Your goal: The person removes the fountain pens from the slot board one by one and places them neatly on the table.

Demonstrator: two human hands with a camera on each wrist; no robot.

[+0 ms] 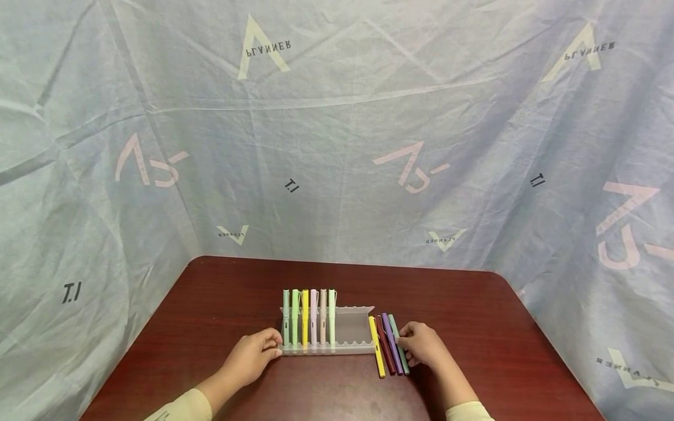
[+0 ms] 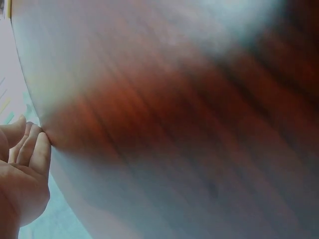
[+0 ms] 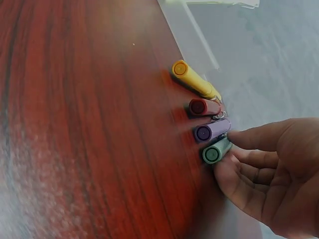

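A translucent pen tray (image 1: pixel 354 349) with notched edges lies on the table. Several pens stand in its left part: a dark green pen (image 1: pixel 286 318), a light green pen (image 1: pixel 295 318), a yellow pen (image 1: pixel 305 318) and paler ones. At the tray's left end, my left hand (image 1: pixel 255 356) grips the corner between thumb and fingers. Right of the tray lie a yellow pen (image 3: pixel 192 79), a dark red pen (image 3: pixel 204 107), a purple pen (image 3: pixel 213 130) and a green pen (image 3: pixel 217 151), side by side. My right hand (image 3: pixel 279 174) pinches the green pen, the outermost one.
The dark red wooden table (image 1: pixel 221 304) has rounded back corners. Grey-blue cloth (image 1: pixel 337 146) with printed letters hangs behind it and on both sides. The tray's right notches (image 1: pixel 358 343) hold no pens.
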